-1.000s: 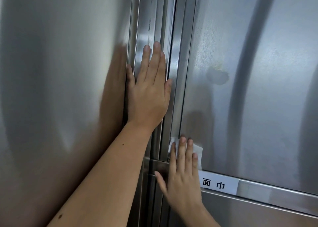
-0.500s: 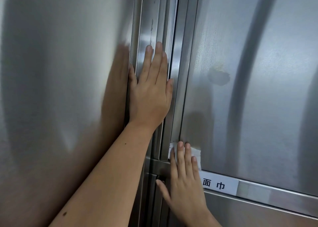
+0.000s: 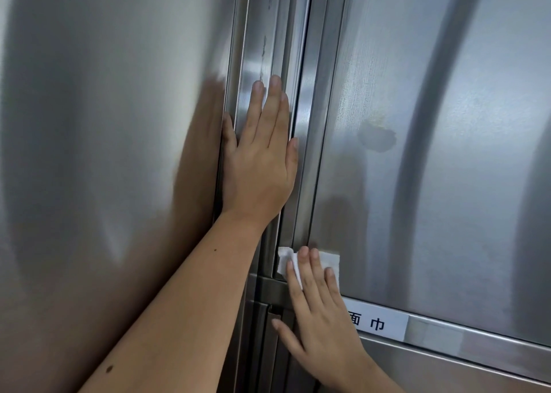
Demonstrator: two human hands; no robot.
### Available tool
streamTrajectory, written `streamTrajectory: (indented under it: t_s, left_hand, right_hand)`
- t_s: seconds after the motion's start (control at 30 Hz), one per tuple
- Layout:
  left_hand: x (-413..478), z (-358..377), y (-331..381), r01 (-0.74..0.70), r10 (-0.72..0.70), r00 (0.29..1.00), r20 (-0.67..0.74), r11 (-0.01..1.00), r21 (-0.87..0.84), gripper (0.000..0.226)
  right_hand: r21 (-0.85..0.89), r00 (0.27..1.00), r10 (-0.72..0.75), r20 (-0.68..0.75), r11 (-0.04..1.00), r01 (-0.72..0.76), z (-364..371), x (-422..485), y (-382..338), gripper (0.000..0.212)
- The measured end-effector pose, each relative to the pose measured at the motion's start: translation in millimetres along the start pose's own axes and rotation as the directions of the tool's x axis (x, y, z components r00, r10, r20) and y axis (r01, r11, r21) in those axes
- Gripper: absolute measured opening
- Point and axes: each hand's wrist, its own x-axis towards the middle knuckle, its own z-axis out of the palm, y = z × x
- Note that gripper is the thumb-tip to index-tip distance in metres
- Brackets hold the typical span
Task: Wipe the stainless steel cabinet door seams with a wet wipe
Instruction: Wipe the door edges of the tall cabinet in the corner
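White wet wipe (image 3: pixel 329 260) lay at the lower corner of the door seam (image 3: pixel 317 184), pressed under the straight fingers of our right hand (image 3: pixel 323 330); our left hand (image 3: pixel 258 163) rested flat on the frame (image 3: pixel 253 49). Uneven pressure could let it slip.

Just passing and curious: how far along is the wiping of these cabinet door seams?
Nothing plainly finished shows. In hand: the right hand presses the wet wipe at the foot of the seam beside the right door; the left hand rests flat on the centre post. Left: dark streaks above that hand, probably lower seams too.
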Motion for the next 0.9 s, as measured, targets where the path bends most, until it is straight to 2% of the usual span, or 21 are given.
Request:
streamTrajectory:
  t_s: [0.17, 0.3, 0.47, 0.73, 0.8, 0.9]
  left_hand:
    - [-0.3, -0.1, -0.2, 0.000, 0.000, 1.000, -0.007, 1.000, -0.011, 0.051]
    - [-0.3, 0.0, 0.1, -0.003, 0.003, 1.000, -0.022, 1.000, -0.018, 0.051]
    - [-0.1, -0.9, 0.6, -0.006, 0.005, 1.000, -0.023, 1.000, -0.017, 0.051]
    - [1.0, -2.9, 0.4, 0.007, -0.007, 1.000, -0.011, 0.998, -0.055, 0.054]
    - [0.8, -2.8, 0.7, 0.005, -0.006, 1.000, -0.012, 0.998, -0.061, 0.054]
    - [0.5, -2.5, 1.6, 0.004, -0.005, 1.000, -0.017, 0.998, -0.067, 0.053]
  right_hand:
    - [-0.101, 0.988, -0.097, 0.118, 0.989, 0.109, -5.8, 10.9, 4.0, 0.069]
    - [-0.170, 0.979, -0.186, 0.086, 0.965, 0.198, -15.3, 31.7, 19.7, 0.066]
    - [-0.222, 0.972, -0.228, 0.048, 0.947, 0.233, -34.8, 68.3, 43.2, 0.063]
    - [-0.237, 0.895, -0.408, 0.180, 0.865, 0.442, -17.8, 24.0, 42.8, 0.067]
    - [-0.259, 0.896, -0.420, 0.145, 0.858, 0.444, -22.5, 34.8, 50.5, 0.064]
    - [-0.267, 0.935, -0.350, 0.056, 0.897, 0.351, -37.5, 63.8, 62.5, 0.062]
